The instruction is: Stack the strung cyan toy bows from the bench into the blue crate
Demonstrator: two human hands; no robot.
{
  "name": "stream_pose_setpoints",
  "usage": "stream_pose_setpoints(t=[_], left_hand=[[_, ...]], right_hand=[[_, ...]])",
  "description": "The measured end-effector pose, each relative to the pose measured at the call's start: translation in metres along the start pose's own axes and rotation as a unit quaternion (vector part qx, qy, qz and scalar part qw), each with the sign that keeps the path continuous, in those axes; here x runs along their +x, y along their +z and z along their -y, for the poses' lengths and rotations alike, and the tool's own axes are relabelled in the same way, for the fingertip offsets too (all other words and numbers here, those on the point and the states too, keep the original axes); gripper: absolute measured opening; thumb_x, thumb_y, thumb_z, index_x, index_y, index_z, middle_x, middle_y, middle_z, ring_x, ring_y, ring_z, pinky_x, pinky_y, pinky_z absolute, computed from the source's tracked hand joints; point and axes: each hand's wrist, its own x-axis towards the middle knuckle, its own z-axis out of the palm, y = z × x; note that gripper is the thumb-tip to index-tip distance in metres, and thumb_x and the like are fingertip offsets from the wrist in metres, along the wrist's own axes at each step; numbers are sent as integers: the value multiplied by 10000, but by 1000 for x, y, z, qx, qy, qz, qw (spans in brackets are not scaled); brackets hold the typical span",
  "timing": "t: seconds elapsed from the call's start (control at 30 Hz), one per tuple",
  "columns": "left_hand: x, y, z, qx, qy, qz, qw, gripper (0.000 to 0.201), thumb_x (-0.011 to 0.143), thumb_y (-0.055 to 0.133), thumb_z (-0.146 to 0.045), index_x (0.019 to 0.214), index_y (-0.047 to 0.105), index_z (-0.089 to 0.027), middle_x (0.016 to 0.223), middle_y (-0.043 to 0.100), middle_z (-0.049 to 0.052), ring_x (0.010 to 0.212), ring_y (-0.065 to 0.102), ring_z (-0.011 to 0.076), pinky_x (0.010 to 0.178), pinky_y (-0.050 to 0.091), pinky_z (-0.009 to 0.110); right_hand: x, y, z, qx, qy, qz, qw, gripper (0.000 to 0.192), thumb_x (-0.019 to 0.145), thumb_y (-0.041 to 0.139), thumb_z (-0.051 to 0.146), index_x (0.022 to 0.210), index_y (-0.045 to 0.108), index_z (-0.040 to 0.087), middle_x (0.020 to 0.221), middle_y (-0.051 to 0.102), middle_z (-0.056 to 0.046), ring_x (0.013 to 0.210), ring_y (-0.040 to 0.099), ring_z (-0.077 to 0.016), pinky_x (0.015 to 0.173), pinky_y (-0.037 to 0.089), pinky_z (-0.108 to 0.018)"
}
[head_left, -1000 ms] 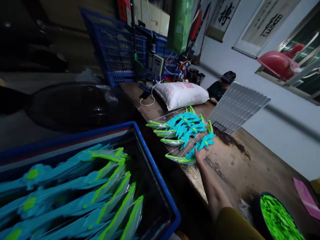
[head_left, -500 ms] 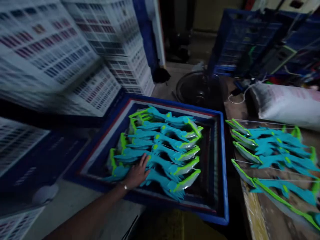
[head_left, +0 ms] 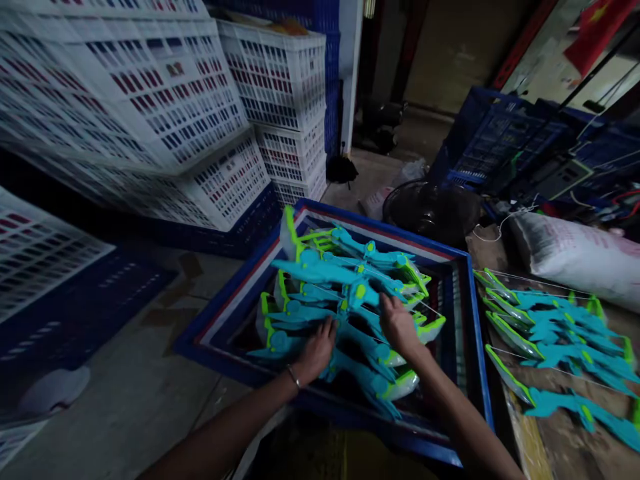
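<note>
- The toy bows point(head_left: 345, 300) look like moulded plastic, teal with lime trim, smooth and faintly glossy.
- The blue crate point(head_left: 470, 320) is hard plastic with a smooth rim.
- The white crates point(head_left: 165, 100) at far left are plastic lattice, matt.
- The worktop point(head_left: 550, 440) on the right is worn, stained wood, rough.
- The white sack point(head_left: 575, 257) looks like woven plastic cloth.
- The floor point(head_left: 125, 393) is dull, bare concrete.

Toy workshop, stacked crates point(head_left: 150, 100), worn workbench point(head_left: 560, 433)

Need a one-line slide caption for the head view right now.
Both hands, left hand and right hand, rest on turquoise-and-green plastic toy bows piled in a blue plastic crate.
</note>
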Motion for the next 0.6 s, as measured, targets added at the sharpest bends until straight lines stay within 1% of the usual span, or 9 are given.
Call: stream_pose_setpoints(t=[0.07, 0.1, 0.17, 0.23, 0.3, 0.37, 0.43, 0.53, 0.6], left_hand=[[0, 8, -3, 15, -4, -9, 1000, 662, 977, 336, -34, 1630, 426, -94, 1687, 404, 257, 1398, 584, 350, 1106, 572, 476], [0, 11, -4, 19, -4, -10, 1000, 661, 975, 335, -30, 1628, 425, -86, 1670, 423, 270, 1360, 614, 349, 1094, 582, 475], [0, 14, -5, 18, -5, -10, 1000, 654, 979, 343, -33, 1626, 417, -85, 1649, 443, 285, 1307, 648, 344, 1076, 595, 476], [-2, 12, -4, -6, -12, -4, 1000, 629, 995, 346, -51, 1619, 417, -86, 1653, 428, 289, 1324, 636, 344, 1074, 597, 473], [-4, 3, -3, -44, -19, 1, 999, 571, 1027, 368, -102, 1592, 450, -89, 1653, 429, 270, 1377, 594, 339, 1102, 579, 454], [-2, -11, -1, -69, -24, -3, 997, 512, 1067, 406, -210, 1557, 492, -88, 1596, 493, 248, 1414, 550, 341, 1156, 536, 453], [6, -27, -1, -69, -36, -25, 997, 538, 1089, 426, -327, 1570, 484, -92, 1573, 511, 238, 1437, 511, 360, 1199, 489, 485], [27, -43, -9, -48, -37, -52, 997, 620, 1090, 413, -386, 1639, 408, -100, 1697, 378, 230, 1479, 449, 397, 1217, 452, 527], [38, -41, -17, -22, -28, -54, 998, 629, 1079, 399, -372, 1639, 414, -87, 1734, 331, 218, 1506, 409, 414, 1210, 449, 545]], right_hand=[[18, 28, 30, -56, -6, 102, 993, 586, 1052, 377, 121, 1633, 447, 157, 1320, 599, -206, 1241, 591, -293, 1046, 536, -411], [26, 42, 40, -71, -4, 132, 989, 589, 1057, 355, 112, 1639, 438, 159, 1335, 591, -210, 1276, 576, -303, 1058, 526, -422], [36, 66, 51, -80, 4, 155, 985, 588, 1063, 335, 103, 1642, 427, 147, 1366, 574, -225, 1306, 564, -310, 1053, 524, -420], [41, 81, 51, -82, 8, 162, 983, 597, 1055, 328, 83, 1645, 409, 117, 1376, 566, -247, 1313, 561, -313, 1048, 528, -421], [44, 88, 47, -83, 0, 170, 982, 617, 1044, 330, 64, 1659, 376, 95, 1385, 560, -263, 1328, 552, -318, 1065, 526, -436], [47, 90, 44, -79, -13, 175, 981, 631, 1040, 336, 57, 1670, 350, 82, 1391, 561, -269, 1335, 550, -324, 1084, 523, -463], [50, 90, 44, -70, -21, 180, 981, 631, 1042, 334, 58, 1672, 337, 58, 1385, 565, -280, 1323, 563, -336, 1077, 530, -491], [49, 85, 49, -46, -20, 183, 982, 598, 1064, 334, 88, 1658, 347, 23, 1382, 573, -296, 1304, 582, -351, 1051, 545, -515], [45, 81, 53, -24, -18, 178, 984, 561, 1088, 370, 141, 1640, 386, 39, 1393, 586, -278, 1305, 589, -339, 1064, 543, -513]])
